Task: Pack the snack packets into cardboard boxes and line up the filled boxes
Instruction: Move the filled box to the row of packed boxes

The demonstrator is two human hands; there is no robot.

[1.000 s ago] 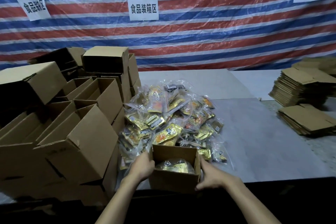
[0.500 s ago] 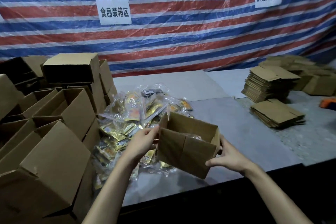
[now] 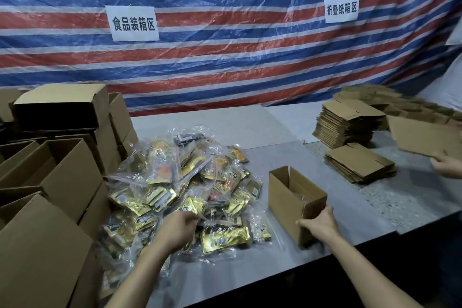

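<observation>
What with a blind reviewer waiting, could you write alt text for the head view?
Right hand grips an open cardboard box on a grey table; left hand reaches into the pile of snack packets beside it.

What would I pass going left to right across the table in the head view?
Stacked empty boxes → snack packet pile → open box → flattened cardboard stack → another person's hand at the right edge.

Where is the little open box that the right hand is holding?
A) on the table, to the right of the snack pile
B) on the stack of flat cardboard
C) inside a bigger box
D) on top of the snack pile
A: the small open cardboard box stands on the grey table, right of the pile of snack packets, with the right hand gripping its near end.
</observation>
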